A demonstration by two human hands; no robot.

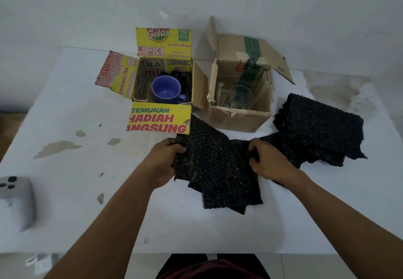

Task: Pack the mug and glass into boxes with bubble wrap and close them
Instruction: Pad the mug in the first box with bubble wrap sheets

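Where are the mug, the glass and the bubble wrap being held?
mug [166, 92]: head view, on its blue inside bottom.
glass [241, 97]: head view, on its clear side wall.
bubble wrap [218, 169]: head view, on the middle of the black sheet.

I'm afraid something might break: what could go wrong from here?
The left hand and right hand grip one bubble wrap sheet, yet the glass stands bare in the brown box; it could knock the walls.
The mug in the yellow box has black wrap only behind it, so it might slide.
The brown box's torn front corner may close loosely.
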